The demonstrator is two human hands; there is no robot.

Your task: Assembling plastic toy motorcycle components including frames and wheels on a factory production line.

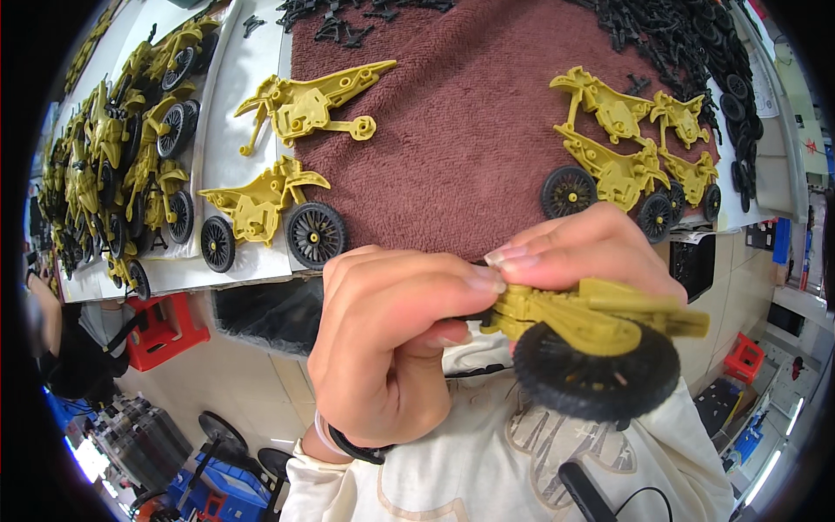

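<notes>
Above my lap, just off the table's front edge, I hold a mustard-yellow toy motorcycle [557,309] in both hands. Its black spoked wheel [596,370] points toward me. My left hand [383,335] is closed, thumb and fingers pinching the toy's left end. My right hand [600,252] grips it from above and behind, its fingertips meeting the left ones. What lies between the fingertips is hidden. Beyond my left hand lie a yellow half-shell [300,109] without wheels and another half-shell [257,209] with two black wheels. Several more half-shells [613,170], some wheeled, lie beyond my right hand.
A maroon towel [417,165] covers the table's middle. Many yellow motorcycles [113,165] crowd the left side. Small black parts [661,43] are heaped at the far right, beside a row of black wheels [735,96]. Red stools [165,331] stand on the floor, and another person sits at left.
</notes>
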